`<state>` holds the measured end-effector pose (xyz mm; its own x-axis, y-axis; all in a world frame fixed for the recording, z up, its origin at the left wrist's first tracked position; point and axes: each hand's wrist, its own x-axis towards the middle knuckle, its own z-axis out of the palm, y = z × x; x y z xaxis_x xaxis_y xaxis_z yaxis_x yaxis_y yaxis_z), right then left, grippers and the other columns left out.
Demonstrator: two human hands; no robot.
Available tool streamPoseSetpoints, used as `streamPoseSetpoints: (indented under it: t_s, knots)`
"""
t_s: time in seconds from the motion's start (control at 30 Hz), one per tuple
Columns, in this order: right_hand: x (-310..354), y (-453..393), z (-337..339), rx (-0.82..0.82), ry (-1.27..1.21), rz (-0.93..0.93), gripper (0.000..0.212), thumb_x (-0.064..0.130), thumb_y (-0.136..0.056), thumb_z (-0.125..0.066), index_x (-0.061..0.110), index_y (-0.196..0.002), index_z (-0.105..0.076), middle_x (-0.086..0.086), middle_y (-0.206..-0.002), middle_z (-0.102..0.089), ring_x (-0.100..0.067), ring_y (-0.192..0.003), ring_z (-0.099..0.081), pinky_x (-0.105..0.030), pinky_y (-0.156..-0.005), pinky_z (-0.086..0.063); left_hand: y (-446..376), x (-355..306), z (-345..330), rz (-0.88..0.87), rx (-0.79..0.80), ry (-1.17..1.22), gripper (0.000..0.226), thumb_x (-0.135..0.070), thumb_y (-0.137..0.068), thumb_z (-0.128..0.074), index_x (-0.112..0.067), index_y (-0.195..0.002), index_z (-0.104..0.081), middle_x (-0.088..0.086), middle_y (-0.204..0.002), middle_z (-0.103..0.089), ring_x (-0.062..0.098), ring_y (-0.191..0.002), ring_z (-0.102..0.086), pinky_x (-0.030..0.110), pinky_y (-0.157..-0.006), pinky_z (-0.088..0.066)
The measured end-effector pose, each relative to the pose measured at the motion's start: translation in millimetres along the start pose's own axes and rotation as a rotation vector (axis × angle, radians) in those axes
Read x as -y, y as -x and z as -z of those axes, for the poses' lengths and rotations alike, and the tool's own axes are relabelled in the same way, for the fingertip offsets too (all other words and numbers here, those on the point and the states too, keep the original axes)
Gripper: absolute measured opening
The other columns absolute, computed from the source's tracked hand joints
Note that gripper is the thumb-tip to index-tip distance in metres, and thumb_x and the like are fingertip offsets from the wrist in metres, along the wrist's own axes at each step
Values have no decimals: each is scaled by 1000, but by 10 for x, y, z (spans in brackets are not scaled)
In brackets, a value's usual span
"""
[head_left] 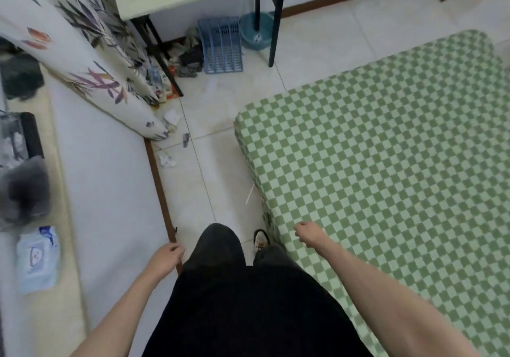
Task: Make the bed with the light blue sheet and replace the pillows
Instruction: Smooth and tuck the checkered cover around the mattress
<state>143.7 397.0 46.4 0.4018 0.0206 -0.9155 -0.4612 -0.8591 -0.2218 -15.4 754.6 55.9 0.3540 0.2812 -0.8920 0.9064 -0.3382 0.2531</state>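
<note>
Left to right: soft blue wipes packet, its print unreadable; leaf-patterned curtain; left hand loosely curled, holding nothing; slatted blue plastic rack; right hand loosely curled, empty, over the green-checked mattress edge. The light blue sheet is out of view.

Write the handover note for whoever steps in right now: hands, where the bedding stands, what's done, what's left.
Left hand: loosely curled, holding nothing, hanging beside the left leg near the wall.
Right hand: loosely curled, holding nothing, over the near edge of the mattress.
The mattress lies on the floor under a green checked cover. No light blue sheet and no pillows show in this view.
Done: nothing of the job is visible yet.
Left: find the light blue sheet, spread it over the mattress, then put the pillows back.
Mind the scraps of litter on the tiles between the wall and the mattress.
</note>
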Motion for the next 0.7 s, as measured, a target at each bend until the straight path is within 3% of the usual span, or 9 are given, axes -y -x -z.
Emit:
streamPoseSetpoints:
  t_s: [0.1,0.17,0.3,0.4,0.53,0.63,0.7]
  knots:
    - [1132,-141,459,-37,-91,108,34,25,-98,-44,-3,-95,-62,-12,-93,-63,-28,-87,-61,-35,-75,-45,-91,-49,614,131,-2,65,16,-28,-106,-48,-17,-106,-60,12,-119,-68,23,-100,-64,33,-79,-47]
    - [1897,-315,851,-85,-144,186,35,26,-98,-45,-4,-100,-64,-15,-98,-67,-35,-100,-66,-38,-80,-49,-359,-262,1024,168,-2,35,20,-29,-106,-49,-13,-107,-60,14,-116,-67,25,-100,-64,31,-73,-43]
    - [3022,-873,1350,-160,-186,227,39,27,-99,-45,-2,-112,-66,-19,-112,-69,-35,-104,-66,-48,-94,-52,-1227,-979,1797,160,-13,-96,26,-25,-105,-51,-5,-101,-68,11,-95,-67,24,-79,-60,31,-64,-36]
    - [3376,-1252,1352,-141,-269,72,36,25,-99,-45,-1,-111,-67,-16,-113,-69,-34,-107,-65,-46,-95,-51,-1907,-1710,2494,65,26,-310,30,-21,-104,-48,-10,-84,-68,11,-93,-65,25,-86,-61,32,-72,-39]
    - [3725,-1528,1485,-140,-449,-116,36,24,-101,-44,2,-120,-66,-15,-121,-66,-35,-115,-62,-45,-99,-48,-2626,-3274,3305,-86,105,-427,24,-23,-104,-48,-11,-94,-66,10,-99,-65,29,-96,-62,32,-79,-42]
    - [3779,-1479,1462,-57,-560,-297,34,22,-101,-44,-1,-115,-65,-17,-114,-68,-35,-106,-66,-44,-89,-54,-2866,-4331,3632,-186,113,-408,25,-23,-102,-51,-7,-93,-69,6,-89,-65,33,-96,-66,38,-83,-47]
    - [3833,-1494,1494,-46,-649,-395,29,20,-101,-47,-1,-109,-65,-16,-105,-66,-28,-90,-63,-39,-76,-50,-2994,-5021,3797,-255,107,-392,25,-28,-102,-52,-12,-108,-70,2,-100,-71,28,-102,-68,39,-93,-49]
